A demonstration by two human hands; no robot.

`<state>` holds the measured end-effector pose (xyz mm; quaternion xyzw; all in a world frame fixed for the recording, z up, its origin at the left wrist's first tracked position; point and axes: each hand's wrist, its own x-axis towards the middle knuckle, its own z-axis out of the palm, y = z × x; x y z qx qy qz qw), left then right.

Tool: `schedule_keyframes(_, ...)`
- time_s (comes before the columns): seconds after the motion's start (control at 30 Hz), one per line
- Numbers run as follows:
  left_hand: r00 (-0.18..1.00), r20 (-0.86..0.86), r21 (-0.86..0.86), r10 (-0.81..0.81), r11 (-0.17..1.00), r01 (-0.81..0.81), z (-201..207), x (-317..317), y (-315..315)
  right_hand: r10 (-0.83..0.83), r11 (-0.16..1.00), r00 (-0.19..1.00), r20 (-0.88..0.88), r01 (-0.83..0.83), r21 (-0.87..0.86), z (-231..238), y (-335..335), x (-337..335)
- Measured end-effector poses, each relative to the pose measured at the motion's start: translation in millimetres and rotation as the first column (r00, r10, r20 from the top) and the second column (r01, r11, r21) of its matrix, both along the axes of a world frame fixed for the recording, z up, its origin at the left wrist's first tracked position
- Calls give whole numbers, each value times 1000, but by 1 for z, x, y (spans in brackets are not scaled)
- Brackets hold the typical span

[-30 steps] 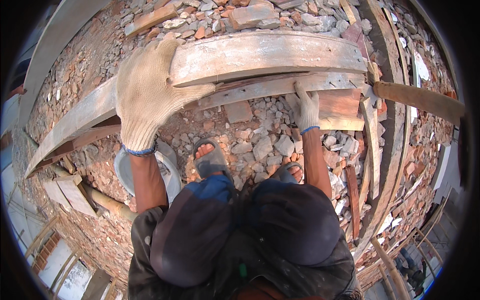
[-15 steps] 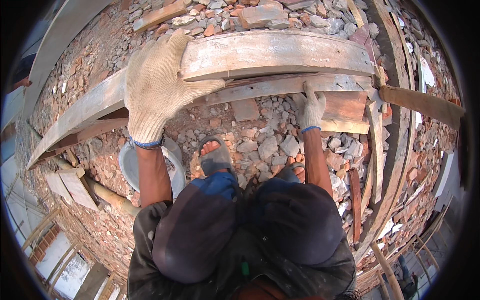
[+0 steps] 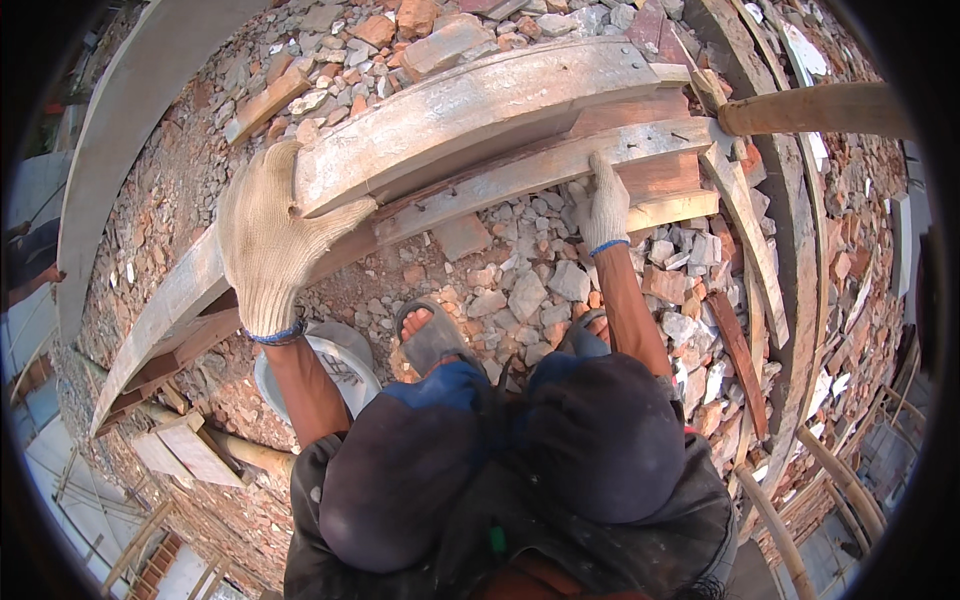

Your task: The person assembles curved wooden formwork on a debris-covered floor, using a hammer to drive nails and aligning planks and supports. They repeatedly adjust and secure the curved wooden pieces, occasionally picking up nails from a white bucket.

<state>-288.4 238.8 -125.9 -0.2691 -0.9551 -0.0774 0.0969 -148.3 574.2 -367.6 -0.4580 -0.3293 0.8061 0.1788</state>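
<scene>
Now the right hand (image 3: pixel 605 200) sits at the nailed near timber (image 3: pixel 480 190), one digit on top, the rest hidden; closure unclear. Beyond, at right, the gap widens, baring reddish wood (image 3: pixel 630 112): the pair seems to be tipping or parting. Left hand (image 3: pixel 265 225) clasps the far timber (image 3: pixel 470 105) mid-length, thumb nearside. Rubble (image 3: pixel 350 60) farther off.

The timber frame (image 3: pixel 470 110) is matt, weathered wood with whitish smears, the work gloves (image 3: pixel 260 235) coarse knitted cloth — the bucket (image 3: pixel 348 350) smooth, plastic-looking, the brick rubble (image 3: pixel 525 295) rough and dusty.
</scene>
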Motion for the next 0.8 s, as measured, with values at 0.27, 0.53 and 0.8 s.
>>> schedule_keyframes(0.27,997,57,-10,45,999,-44,5,-5,-3,59,998,990,-126,-61,-17,22,-25,64)
schedule_keyframes(0.53,920,392,-72,-20,996,52,41,-12,18,309,932,939,149,-330,148,58,-14,150)
schedule_keyframes(0.8,893,449,-51,27,999,-5,26,-18,7,-259,738,153,954,-606,298,41,-73,392)
